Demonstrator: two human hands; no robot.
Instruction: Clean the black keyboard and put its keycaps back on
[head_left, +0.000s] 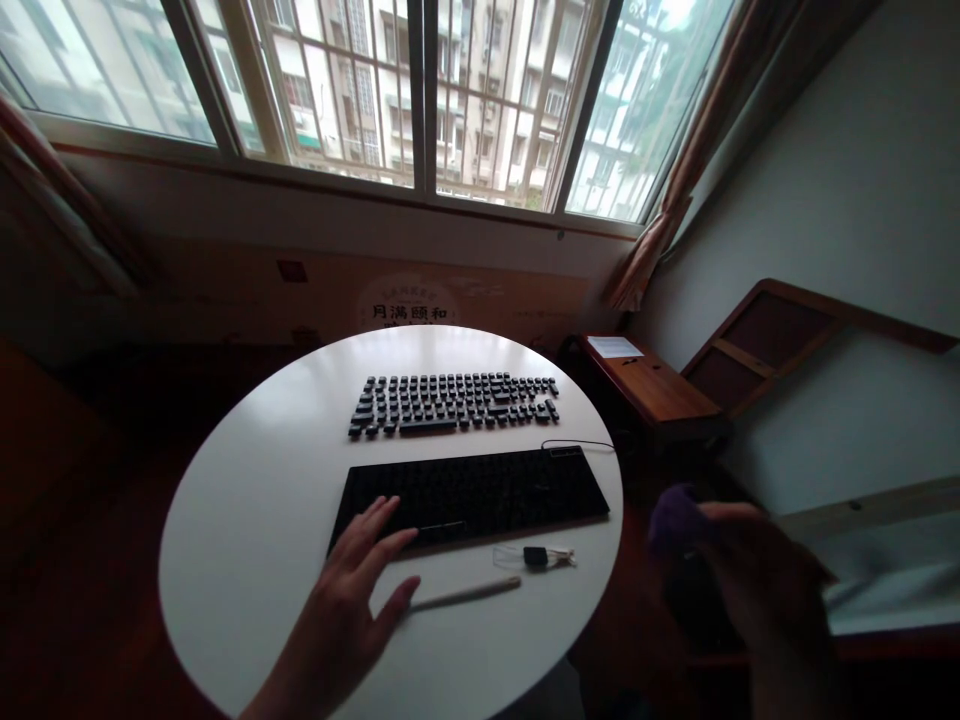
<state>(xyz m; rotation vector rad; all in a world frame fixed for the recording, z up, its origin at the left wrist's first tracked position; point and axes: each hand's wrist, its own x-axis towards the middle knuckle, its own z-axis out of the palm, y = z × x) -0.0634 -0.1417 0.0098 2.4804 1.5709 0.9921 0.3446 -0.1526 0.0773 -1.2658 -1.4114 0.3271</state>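
A black keyboard base [495, 495] without its keycaps lies on the round white table. My left hand [360, 570] is over its near left corner, fingers spread and nothing in them; whether the fingertips touch it I cannot tell. Off the table's right side, my right hand [757, 560] grips a purple cloth [675, 520]. Loose black keycaps [450, 405] stand in keyboard order behind the base. In front of the base lie a thin light-coloured stick-like tool [472, 592], partly beside my left thumb, and a wire keycap puller [535, 557] with a black middle.
The white table [240, 480] has a rounded edge. A black cable [577, 442] runs from the base over the right edge. To the right stand a low wooden table [667, 390] with a paper [615, 346] and a brown wooden frame [757, 345]. Windows [487, 100] are beyond.
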